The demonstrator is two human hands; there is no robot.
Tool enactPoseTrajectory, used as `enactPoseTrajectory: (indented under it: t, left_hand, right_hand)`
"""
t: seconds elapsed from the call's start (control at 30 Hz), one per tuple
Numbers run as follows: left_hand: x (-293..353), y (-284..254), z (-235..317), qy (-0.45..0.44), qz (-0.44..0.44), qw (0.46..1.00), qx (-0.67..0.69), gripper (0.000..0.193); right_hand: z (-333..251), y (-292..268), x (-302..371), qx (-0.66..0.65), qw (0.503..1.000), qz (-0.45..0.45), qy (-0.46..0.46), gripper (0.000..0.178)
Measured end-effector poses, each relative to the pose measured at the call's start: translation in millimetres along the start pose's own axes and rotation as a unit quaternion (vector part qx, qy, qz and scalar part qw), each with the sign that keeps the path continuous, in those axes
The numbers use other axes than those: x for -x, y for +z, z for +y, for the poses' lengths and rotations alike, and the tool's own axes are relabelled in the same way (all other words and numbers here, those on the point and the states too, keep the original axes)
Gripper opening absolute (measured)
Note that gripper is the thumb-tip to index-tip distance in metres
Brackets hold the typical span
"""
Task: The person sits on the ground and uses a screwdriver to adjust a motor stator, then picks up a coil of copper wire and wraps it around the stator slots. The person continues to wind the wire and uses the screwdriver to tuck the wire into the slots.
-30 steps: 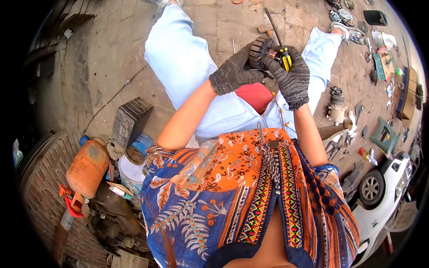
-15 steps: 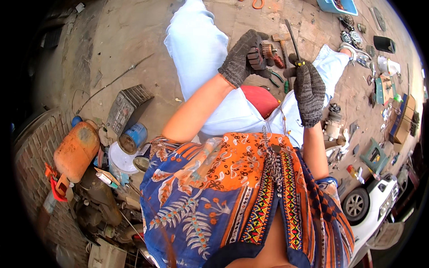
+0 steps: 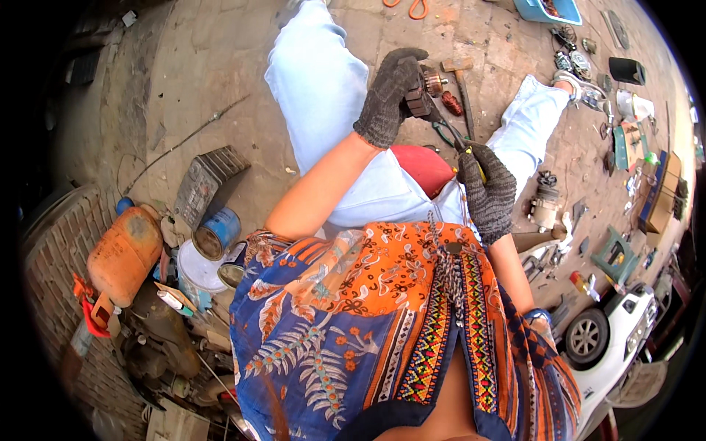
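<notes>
My left hand [image 3: 386, 103], in a dark grey knit glove, is closed around a motor armature [image 3: 418, 101] with a copper-coloured end. In my right hand [image 3: 488, 189], also gloved, is a screwdriver [image 3: 451, 128] with yellow on its handle. Its dark shaft slants up and left to the armature; whether the tip touches is hard to tell. Just beyond lie a wooden-headed hammer [image 3: 464, 87] and a dark red wound coil [image 3: 452, 104]. Green-handled pliers [image 3: 442, 133] are partly hidden behind the screwdriver. A red cushion-like thing [image 3: 424, 170] sits between my legs.
At left stand an orange gas cylinder [image 3: 126, 246], a blue can [image 3: 218, 229], a white-lidded bucket [image 3: 198, 268] and a dark ribbed casing [image 3: 209, 180]. Scattered parts, a black cylinder [image 3: 627, 70] and a cardboard box [image 3: 664, 192] lie right. A blue tub [image 3: 548, 10] is far off.
My right hand has moved down and left, and the screwdriver has swung from pointing up to slanting toward the armature. My left hand has shifted slightly left, still holding the armature.
</notes>
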State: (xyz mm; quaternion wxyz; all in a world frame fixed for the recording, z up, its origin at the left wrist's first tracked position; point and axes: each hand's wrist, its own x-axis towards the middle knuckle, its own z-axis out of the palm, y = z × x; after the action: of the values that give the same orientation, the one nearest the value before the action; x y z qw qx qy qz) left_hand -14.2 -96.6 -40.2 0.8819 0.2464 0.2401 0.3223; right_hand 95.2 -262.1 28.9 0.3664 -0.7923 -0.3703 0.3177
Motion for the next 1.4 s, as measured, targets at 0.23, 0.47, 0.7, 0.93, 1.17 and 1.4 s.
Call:
enactPoseTrajectory:
  t: [0.23, 0.47, 0.7, 0.93, 1.17, 1.4]
  left_hand:
    - [-1, 8, 0, 0.049, 0.025, 0.998, -0.042, 0.038]
    - [-1, 0, -1, 0.047, -0.006, 0.999, -0.026, 0.040]
    - [0, 9, -2, 0.069, 0.002, 0.997, -0.019, 0.040]
    - [1, 4, 3, 0.024, -0.027, 0.999, -0.002, 0.038]
    - [-10, 0, -3, -0.133, 0.024, 0.982, 0.129, 0.033]
    - [-4, 21, 4, -0.155, 0.055, 0.982, 0.096, 0.038]
  right_hand:
    - [-2, 2, -1, 0.080, 0.995, 0.035, -0.046, 0.026]
    - [1, 5, 0, 0.071, 0.995, 0.057, -0.043, 0.027]
    - [-3, 7, -2, 0.084, 0.994, 0.056, -0.040, 0.026]
    - [20, 5, -5, -0.041, 0.999, 0.023, -0.024, 0.024]
    - [30, 19, -4, -0.088, 0.995, 0.038, -0.032, 0.023]
    - [17, 25, -31, 0.135, 0.982, 0.050, -0.125, 0.027]
